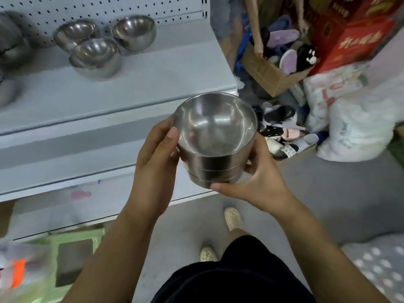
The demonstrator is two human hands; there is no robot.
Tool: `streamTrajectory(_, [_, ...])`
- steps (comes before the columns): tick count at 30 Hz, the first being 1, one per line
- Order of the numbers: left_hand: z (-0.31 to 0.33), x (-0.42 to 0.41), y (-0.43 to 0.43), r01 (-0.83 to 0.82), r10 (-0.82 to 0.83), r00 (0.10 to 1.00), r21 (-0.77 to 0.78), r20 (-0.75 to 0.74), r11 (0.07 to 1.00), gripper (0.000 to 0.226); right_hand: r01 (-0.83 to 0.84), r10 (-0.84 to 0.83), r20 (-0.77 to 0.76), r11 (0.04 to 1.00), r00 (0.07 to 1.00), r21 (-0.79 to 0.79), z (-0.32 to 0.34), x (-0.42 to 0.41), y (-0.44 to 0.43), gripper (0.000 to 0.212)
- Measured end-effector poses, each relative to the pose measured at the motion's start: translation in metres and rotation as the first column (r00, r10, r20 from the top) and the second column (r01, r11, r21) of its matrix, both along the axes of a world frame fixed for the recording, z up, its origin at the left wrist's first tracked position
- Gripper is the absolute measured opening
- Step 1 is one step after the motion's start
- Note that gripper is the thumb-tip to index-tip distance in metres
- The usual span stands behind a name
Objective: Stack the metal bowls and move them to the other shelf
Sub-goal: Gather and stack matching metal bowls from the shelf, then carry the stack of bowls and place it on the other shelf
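Note:
I hold a stack of metal bowls [215,141] in mid air, in front of the right end of the white shelf [153,84]. My left hand [156,154] grips the stack's left side, thumb on the top rim. My right hand [255,182] cups the right side and bottom, thumb across the lowest bowl. Three more metal bowls stand on the shelf top at the back: one at the left [75,35], one in front [95,57] and one at the right [134,31]. Larger metal vessels [11,44] show at the far left edge.
Lower shelf boards [76,162] step out below the top one. A cardboard box of slippers [275,68], loose shoes [282,127] and white sacks [354,119] crowd the floor to the right. A green stool [74,259] stands at the lower left. My feet are on the grey floor.

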State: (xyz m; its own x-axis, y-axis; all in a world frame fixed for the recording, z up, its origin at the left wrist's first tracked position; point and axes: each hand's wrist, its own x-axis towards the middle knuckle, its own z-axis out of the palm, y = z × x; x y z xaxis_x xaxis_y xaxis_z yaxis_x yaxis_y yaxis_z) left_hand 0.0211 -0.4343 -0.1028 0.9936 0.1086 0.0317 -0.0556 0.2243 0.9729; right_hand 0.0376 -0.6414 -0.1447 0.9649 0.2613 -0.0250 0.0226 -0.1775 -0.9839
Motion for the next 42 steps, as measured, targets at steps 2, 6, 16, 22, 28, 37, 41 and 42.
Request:
streamTrajectory(2, [-0.008, 0.003, -0.015, 0.055, -0.054, 0.998, 0.013, -0.037, 0.998, 0.048, 0.040, -0.040, -0.006, 0.999, 0.999, 0.002, -0.004, -0.011, -0.017, 0.119])
streamTrajectory(6, [-0.020, 0.016, -0.054, 0.173, -0.172, 0.977, -0.005, -0.123, 0.985, 0.057, 0.125, -0.125, -0.015, 0.992, 0.992, -0.016, -0.014, -0.022, -0.056, 0.117])
streamTrajectory(16, [-0.028, 0.074, -0.195, 0.253, -0.263, 0.943, -0.076, -0.203, 0.965, 0.030, 0.300, -0.304, -0.060, 0.952, 0.951, -0.061, -0.022, -0.004, -0.186, 0.121])
streamTrajectory(22, [-0.023, 0.122, -0.313, 0.387, -0.403, 0.892, -0.116, -0.207, 0.915, 0.046, 0.370, -0.375, -0.044, 0.925, 0.926, -0.091, -0.014, 0.025, -0.303, 0.122])
streamTrajectory(28, [-0.026, 0.161, -0.436, 0.467, -0.481, 0.859, -0.117, -0.174, 0.876, 0.046, 0.455, -0.460, -0.028, 0.884, 0.888, -0.107, -0.012, 0.046, -0.420, 0.118])
streamTrajectory(37, [-0.027, 0.218, -0.556, 0.610, -0.615, 0.768, -0.087, -0.181, 0.788, 0.046, 0.576, -0.582, -0.019, 0.809, 0.813, -0.122, -0.017, 0.076, -0.530, 0.115])
streamTrajectory(41, [-0.032, 0.260, -0.604, 0.673, -0.673, 0.715, -0.076, -0.189, 0.736, 0.040, 0.638, -0.645, -0.023, 0.760, 0.764, -0.122, -0.023, 0.104, -0.568, 0.114])
streamTrajectory(42, [-0.034, 0.274, -0.617, 0.692, -0.690, 0.699, -0.066, -0.189, 0.719, 0.040, 0.654, -0.661, -0.021, 0.746, 0.750, -0.126, -0.024, 0.113, -0.578, 0.115])
